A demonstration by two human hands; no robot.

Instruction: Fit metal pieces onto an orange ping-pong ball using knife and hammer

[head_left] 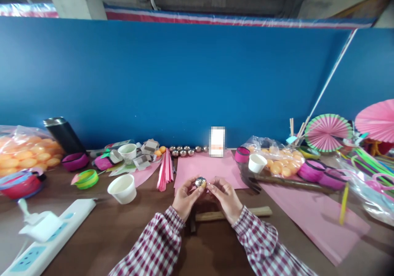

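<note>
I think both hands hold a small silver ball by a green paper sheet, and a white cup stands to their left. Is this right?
Not quite: the paper sheet is pink, not green. The rest holds. The left hand and the right hand hold the small silver ball with their fingers, and the white cup stands to their left. The head view shows it.

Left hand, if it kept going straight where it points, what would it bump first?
The left hand would likely hit the right hand, just across the ball both pinch; depth is unclear.
</note>
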